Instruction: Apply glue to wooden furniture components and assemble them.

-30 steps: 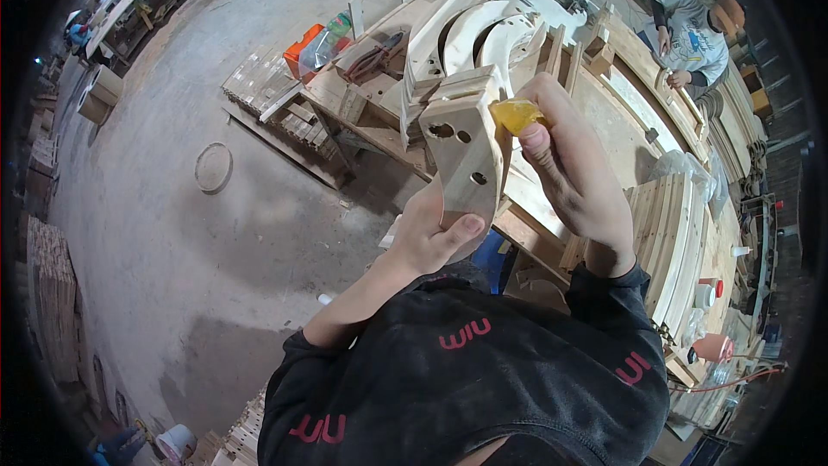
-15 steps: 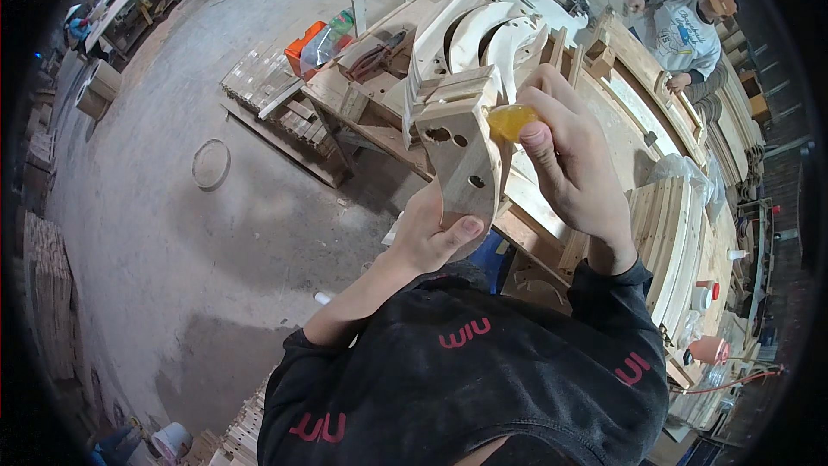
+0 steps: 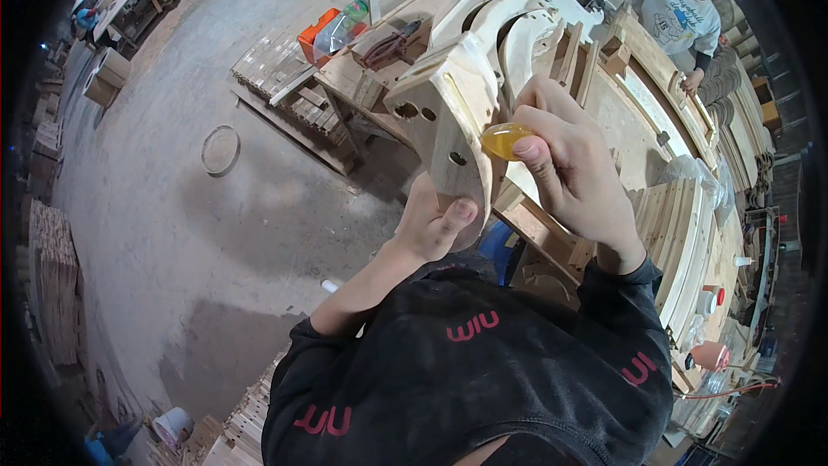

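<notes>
Seen from above, with clock positions taken from the middle of the view, a person in a dark top point(image 3: 466, 362) at six o'clock works with both hands. Just above centre, at twelve o'clock, a wooden piece point(image 3: 442, 134) with three holes is held tilted. The left hand point(image 3: 434, 224) is clamped on its lower end, thumb across the face. The right hand point(image 3: 573, 168), toward two o'clock, grips a translucent yellow container point(image 3: 504, 141) — its tip at the piece's right edge. Beyond, a wooden desk point(image 3: 634, 134) carries curved wooden parts point(image 3: 517, 22) at one o'clock and stacked slats point(image 3: 668, 246) at three. At two o'clock stands a co-worker point(image 3: 679, 22) in a pale printed top.
</notes>
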A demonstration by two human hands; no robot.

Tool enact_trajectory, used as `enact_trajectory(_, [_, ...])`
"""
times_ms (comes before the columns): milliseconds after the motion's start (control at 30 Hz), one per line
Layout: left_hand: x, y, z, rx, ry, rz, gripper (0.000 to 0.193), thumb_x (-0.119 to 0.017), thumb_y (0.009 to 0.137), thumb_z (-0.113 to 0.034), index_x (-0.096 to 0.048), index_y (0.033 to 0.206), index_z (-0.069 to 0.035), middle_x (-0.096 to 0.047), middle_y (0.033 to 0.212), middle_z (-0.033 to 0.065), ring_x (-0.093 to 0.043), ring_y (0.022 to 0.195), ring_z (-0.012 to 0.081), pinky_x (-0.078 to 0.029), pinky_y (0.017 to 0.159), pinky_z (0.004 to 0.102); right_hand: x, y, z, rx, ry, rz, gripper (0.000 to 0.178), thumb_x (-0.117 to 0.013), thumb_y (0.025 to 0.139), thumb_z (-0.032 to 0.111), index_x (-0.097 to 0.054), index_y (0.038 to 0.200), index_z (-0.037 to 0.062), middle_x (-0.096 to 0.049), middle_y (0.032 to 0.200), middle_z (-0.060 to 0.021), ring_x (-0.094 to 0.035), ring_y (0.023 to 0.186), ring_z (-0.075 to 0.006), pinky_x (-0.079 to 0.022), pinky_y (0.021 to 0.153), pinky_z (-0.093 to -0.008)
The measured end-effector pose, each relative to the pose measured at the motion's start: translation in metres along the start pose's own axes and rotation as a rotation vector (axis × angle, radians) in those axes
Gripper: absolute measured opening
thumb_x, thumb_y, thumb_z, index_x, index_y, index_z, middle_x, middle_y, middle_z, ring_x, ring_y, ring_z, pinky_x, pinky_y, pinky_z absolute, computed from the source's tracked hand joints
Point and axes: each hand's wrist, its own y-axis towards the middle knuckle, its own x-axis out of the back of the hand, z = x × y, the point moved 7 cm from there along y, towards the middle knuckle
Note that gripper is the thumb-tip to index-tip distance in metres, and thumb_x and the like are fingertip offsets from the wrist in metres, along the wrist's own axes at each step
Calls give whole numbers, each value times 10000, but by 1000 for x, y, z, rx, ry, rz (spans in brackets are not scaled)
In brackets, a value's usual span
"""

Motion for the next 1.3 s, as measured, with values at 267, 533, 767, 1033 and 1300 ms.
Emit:
enact_trajectory(267, [6, 3, 7, -43, -116, -76, 801, -475, 814, -678, -459, 1171, 40, -536, 1090, 114, -519, 1006, 182, -412, 856, 326, -13, -4, 0, 8, -1, 38, 207, -536, 895, 210, -549, 842, 10, -424, 771, -128, -469, 736, -286, -398, 645, -364])
enact_trajectory(533, [15, 3, -2, -52, -214, -200, 905, -368, 810, -742, -392, 1250, 48, -508, 1172, 122, -508, 1074, 193, -421, 893, 328, -22, -8, 3, 25, 45, 61, 165, -558, 878, 186, -565, 843, 25, -435, 790, -114, -475, 759, -282, -407, 666, -366])
enact_trajectory(767, [21, 11, -33, -109, -143, -366, 896, -265, 824, -740, -284, 1347, -13, -406, 1305, 116, -431, 1183, 213, -367, 978, 357, -31, -10, 3, 47, 43, 88, 207, -561, 877, 221, -567, 826, 20, -452, 820, -110, -478, 763, -272, -417, 672, -355])
enact_trajectory(1033, [38, 15, -45, -111, -223, -650, 814, -94, 880, -691, -214, 1421, -94, -301, 1424, 106, -355, 1288, 246, -317, 1048, 395, -40, -12, 0, 72, 80, 101, 248, -554, 885, 234, -560, 780, 9, -451, 814, -114, -468, 754, -274, -419, 669, -358])
enact_trajectory(1300, [62, 24, -45, -119, -356, -707, 886, -103, 817, -773, -276, 1396, -125, -432, 1300, 128, -516, 1108, 313, -439, 921, 466, -49, -10, -4, 93, 93, 128, 253, -549, 888, 240, -572, 799, 5, -445, 827, -113, -475, 780, -272, -422, 686, -366])
